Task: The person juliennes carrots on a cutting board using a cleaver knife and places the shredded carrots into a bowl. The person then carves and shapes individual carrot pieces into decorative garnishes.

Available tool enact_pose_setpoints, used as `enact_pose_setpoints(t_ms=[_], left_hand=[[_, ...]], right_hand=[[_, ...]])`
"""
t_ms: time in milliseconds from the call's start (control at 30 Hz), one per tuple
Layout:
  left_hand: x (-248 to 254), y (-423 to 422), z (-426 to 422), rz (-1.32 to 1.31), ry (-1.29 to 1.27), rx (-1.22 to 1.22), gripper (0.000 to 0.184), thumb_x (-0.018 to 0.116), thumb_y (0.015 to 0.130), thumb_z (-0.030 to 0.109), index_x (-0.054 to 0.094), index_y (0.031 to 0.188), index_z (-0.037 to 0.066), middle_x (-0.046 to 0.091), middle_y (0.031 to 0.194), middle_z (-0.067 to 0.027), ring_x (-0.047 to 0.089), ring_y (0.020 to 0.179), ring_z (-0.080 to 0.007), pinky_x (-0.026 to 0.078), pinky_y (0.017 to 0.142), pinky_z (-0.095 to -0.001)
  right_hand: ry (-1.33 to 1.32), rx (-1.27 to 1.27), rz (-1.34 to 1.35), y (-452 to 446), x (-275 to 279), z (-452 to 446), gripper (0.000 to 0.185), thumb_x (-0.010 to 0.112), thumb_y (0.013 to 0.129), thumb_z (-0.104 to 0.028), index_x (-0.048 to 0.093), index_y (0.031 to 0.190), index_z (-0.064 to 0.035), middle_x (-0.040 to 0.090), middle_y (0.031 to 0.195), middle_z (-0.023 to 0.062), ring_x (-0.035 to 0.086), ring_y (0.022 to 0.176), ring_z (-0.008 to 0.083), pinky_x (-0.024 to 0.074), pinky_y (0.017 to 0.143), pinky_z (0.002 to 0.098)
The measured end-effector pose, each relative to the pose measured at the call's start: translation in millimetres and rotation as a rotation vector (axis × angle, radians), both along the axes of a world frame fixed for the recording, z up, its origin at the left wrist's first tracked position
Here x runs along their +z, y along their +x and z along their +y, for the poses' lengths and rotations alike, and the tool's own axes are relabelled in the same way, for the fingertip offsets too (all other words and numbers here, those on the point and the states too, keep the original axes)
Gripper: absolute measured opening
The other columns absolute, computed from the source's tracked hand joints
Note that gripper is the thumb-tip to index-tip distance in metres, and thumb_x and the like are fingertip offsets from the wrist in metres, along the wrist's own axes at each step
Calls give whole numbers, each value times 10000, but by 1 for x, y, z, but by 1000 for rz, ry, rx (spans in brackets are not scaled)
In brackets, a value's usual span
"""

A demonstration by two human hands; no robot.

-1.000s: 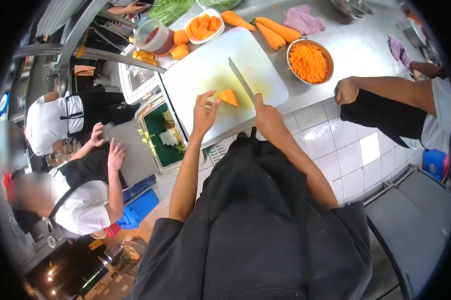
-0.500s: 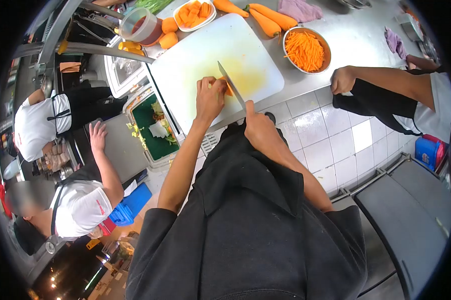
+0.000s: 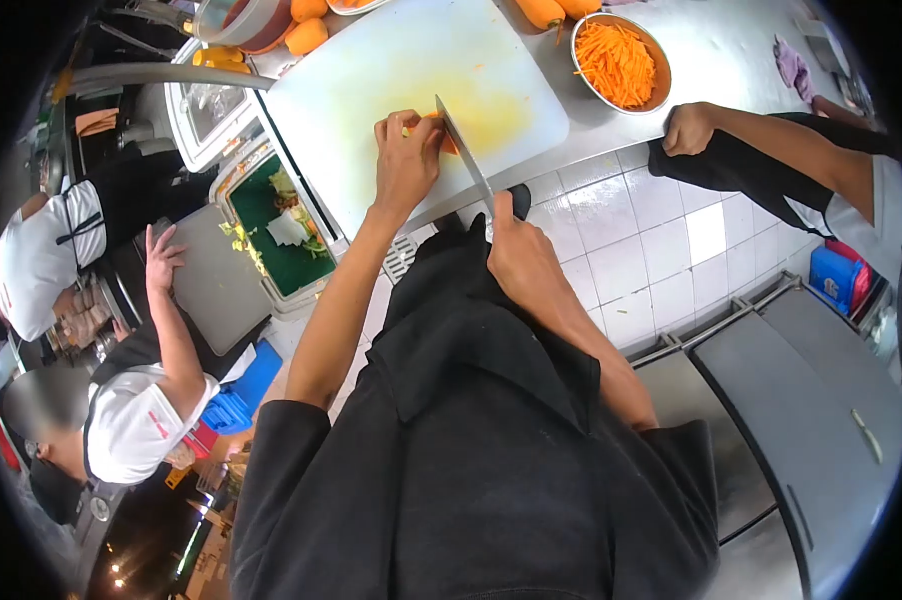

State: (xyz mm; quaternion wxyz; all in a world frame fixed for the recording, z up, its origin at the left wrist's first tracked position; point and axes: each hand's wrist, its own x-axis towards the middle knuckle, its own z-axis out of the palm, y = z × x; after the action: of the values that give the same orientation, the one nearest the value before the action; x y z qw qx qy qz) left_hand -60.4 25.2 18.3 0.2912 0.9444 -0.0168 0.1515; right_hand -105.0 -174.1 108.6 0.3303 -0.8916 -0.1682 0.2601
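On the white cutting board [image 3: 336,110] my left hand [image 3: 408,165] presses down on an orange carrot piece [image 3: 448,145], its fingers bent around it and hiding most of it. My right hand [image 3: 523,255] grips the handle of a kitchen knife [image 3: 468,152]. The blade lies along the right side of the carrot piece, its tip pointing away from me. Yellowish stain and a few orange bits mark the board. To the right, a metal bowl [image 3: 665,92] holds shredded carrot [image 3: 616,65].
Whole carrots [image 3: 541,12] lie beyond the board. A plastic tub [image 3: 216,22] stands at the upper left. Below the board's left edge is a green-lined bin [image 3: 256,210] with vegetable scraps. A co-worker's fist [image 3: 689,130] is near the counter's right; other people work at left.
The view has shifted, so the board and bowl sit higher in the picture. My hands keep their hold on carrot and knife. At left, a co-worker's hand has lifted with fingers spread.
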Motion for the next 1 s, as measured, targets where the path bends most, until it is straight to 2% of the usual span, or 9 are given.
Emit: enact_pose_setpoints(t_ms=[33, 100, 200, 533, 600, 733, 833, 933, 1000], left_hand=[[0, 0, 0, 2, -6, 8, 203, 660, 836, 49, 629, 1037, 45, 504, 1055, -139, 462, 1003, -335, 416, 867, -426], [0, -1, -1, 7, -20, 13, 193, 650, 840, 47, 630, 1032, 55, 501, 1056, -137, 462, 1004, -335, 409, 873, -431], [-1, 0, 0, 12, -47, 8, 189, 640, 843, 43, 635, 1029, 69, 499, 1059, -136, 461, 1003, -338, 413, 868, -434], [-2, 0, -1, 30, -98, 37, 169, 644, 835, 41, 641, 1000, 83, 501, 1056, -134, 458, 1013, -347, 417, 866, -442], [-2, 1, -1, 16, -88, 31, 161, 645, 827, 35, 630, 982, 74, 504, 1056, -136, 460, 1011, -348, 416, 863, -442], [-5, 1, 0, 24, -83, 60, 211, 652, 811, 18, 649, 1008, 92, 507, 1049, -122, 455, 1013, -352, 447, 849, -437], [-7, -1, -1, 11, -79, 60, 208, 658, 804, 20, 648, 998, 94, 508, 1051, -126, 456, 1014, -354, 446, 849, -440], [-4, 0, -1, -18, -74, 56, 177, 662, 808, 40, 654, 974, 101, 515, 1038, -127, 466, 1002, -346, 447, 844, -438], [-2, 1, -1, -40, -67, 46, 134, 653, 830, 71, 648, 963, 83, 525, 1018, -133, 481, 994, -333, 423, 855, -436]], right_hand=[[-6, 8, 2, 1, 3, 0, 256, 469, 861, 11, 337, 1080, 16, 582, 681, 332, 574, 685, 534, 432, 646, 609], [-66, 43, 48, 5, 9, 1, 325, 504, 787, 53, 363, 1078, 84, 595, 727, 323, 619, 684, 488, 502, 617, 550], [5, 30, 15, 8, 1, 2, 352, 505, 787, 55, 355, 1103, 94, 588, 704, 322, 617, 684, 493, 500, 609, 549], [-53, 25, 25, 11, -3, 10, 357, 492, 784, 69, 344, 1107, 102, 582, 651, 315, 609, 646, 485, 500, 610, 550], [-9, 21, 10, 14, -11, 10, 284, 478, 850, 36, 314, 1082, 40, 549, 630, 343, 555, 640, 549, 418, 595, 611], [14, 34, 30, 15, -11, 14, 342, 483, 791, 71, 316, 1090, 62, 547, 630, 348, 564, 648, 545, 437, 600, 600], [-11, 29, -20, 15, -37, 18, 361, 487, 797, 50, 329, 1120, 77, 554, 652, 356, 576, 684, 545, 451, 612, 587], [-47, 17, -19, 26, -51, 16, 363, 501, 854, -17, 333, 1166, 63, 567, 687, 358, 577, 700, 544, 450, 634, 576], [90, -75, -4, 40, -53, -5, 322, 505, 916, -103, 359, 1169, 32, 583, 725, 352, 589, 700, 526, 447, 645, 561]])
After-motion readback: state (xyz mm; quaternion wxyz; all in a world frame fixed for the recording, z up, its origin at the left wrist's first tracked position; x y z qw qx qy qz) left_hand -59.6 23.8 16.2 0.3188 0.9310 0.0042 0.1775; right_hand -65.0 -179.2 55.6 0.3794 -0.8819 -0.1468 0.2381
